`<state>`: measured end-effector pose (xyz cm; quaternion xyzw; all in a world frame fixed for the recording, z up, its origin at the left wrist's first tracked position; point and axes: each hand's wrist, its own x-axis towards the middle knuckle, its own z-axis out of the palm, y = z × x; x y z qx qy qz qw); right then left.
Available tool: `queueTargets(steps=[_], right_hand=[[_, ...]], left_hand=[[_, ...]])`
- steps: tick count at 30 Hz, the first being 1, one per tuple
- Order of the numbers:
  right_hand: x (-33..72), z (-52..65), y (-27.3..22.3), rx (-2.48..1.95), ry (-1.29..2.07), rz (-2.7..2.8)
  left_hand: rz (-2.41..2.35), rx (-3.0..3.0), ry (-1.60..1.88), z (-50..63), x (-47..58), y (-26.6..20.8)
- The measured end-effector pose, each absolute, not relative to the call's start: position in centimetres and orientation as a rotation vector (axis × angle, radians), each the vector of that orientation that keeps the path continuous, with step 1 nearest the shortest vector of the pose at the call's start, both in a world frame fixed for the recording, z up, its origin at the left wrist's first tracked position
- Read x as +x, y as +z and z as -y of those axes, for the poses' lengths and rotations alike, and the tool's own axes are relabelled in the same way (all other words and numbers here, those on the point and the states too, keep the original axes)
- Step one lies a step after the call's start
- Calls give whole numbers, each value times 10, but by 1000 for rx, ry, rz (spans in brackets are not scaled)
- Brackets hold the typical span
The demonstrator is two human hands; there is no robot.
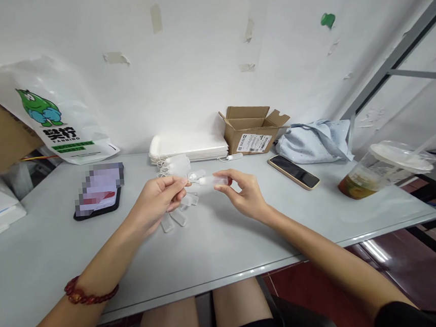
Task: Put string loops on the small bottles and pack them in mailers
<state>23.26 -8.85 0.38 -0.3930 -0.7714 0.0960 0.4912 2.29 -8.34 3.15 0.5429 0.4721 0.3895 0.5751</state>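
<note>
A small translucent plastic bottle (208,181) is held level above the table, pinched at its right end between the thumb and fingers of my right hand (246,194). My left hand (165,192) is closed in a pinch at its left end, on what looks like a thin cord; the fingertips partly cover it. Just behind the fingers lies another small bottle (197,174). Several loose clear pieces (179,217) are spread below and beside my left hand. Farther back, several similar bottles with white loops (178,163) lie together, and one more looped bottle (235,157) rests by the box.
At the back stand a stack of white trays (189,148) and an open cardboard box (251,135). Phones lie left (100,189) and right (294,172). A blue cloth bag (315,140), a tilted-looking drink cup (379,170) and a white plastic bag (56,111) flank the table (225,244).
</note>
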Motion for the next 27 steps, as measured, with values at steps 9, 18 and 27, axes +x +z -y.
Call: queueTargets(steps=[9, 18, 27], right_hand=[[232, 89, 3, -997, 245, 1876], [233, 90, 2, -1010, 205, 1900], [234, 89, 3, -949, 160, 1958]], left_hand=[[-1104, 1268, 930, 82, 26, 28], [-1128, 1326, 974, 84, 29, 23], [-1144, 1329, 994, 84, 32, 24]])
